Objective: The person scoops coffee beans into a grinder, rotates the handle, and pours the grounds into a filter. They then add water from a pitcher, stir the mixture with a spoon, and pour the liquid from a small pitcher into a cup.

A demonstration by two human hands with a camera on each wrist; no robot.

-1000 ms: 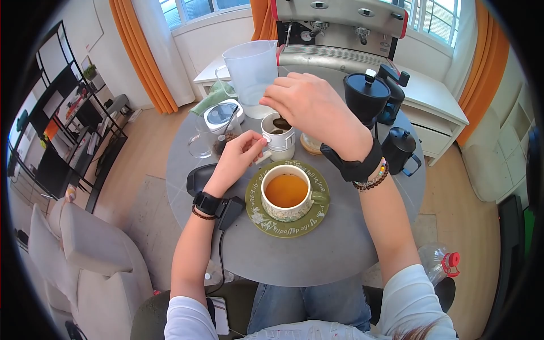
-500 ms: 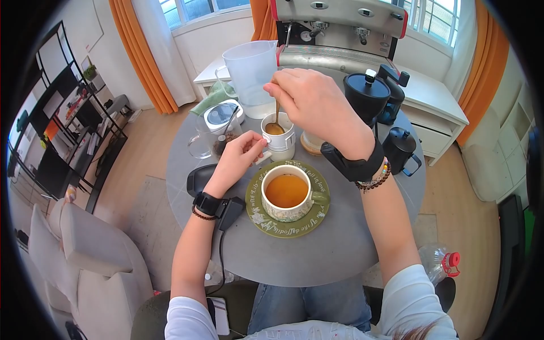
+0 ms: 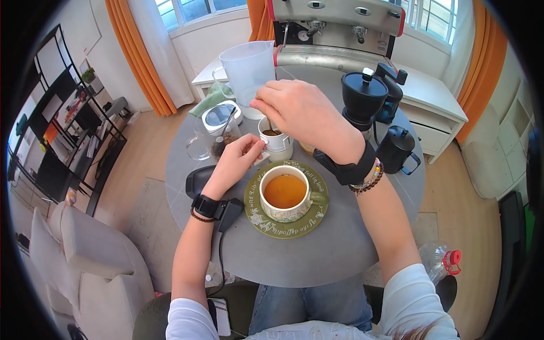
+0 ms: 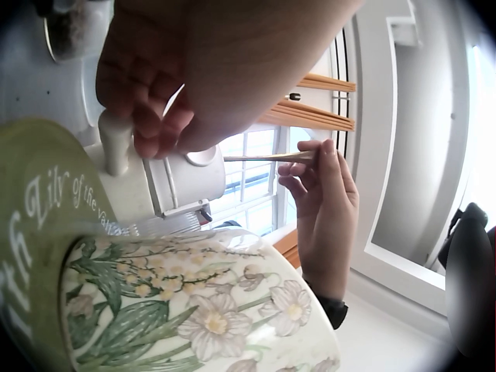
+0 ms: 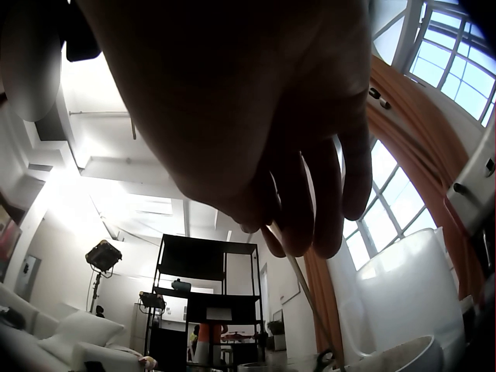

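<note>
The right hand [image 3: 310, 116] pinches a spoon [image 4: 267, 158] dipped into the white cup [image 3: 279, 149]; the left hand [image 3: 235, 160] pinches the cup's side

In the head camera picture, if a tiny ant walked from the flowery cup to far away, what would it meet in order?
Flowery cup → white cup → cloudy jug → coffee machine.

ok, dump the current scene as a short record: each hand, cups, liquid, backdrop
left grip: fingers at white cup, holding its side
right grip: pinches spoon by its upper end
spoon: lower end inside white cup
floral cup: upright on green saucer
liquid: amber, in floral cup
table: gray
beyond white cup: translucent pitcher, espresso machine
</note>
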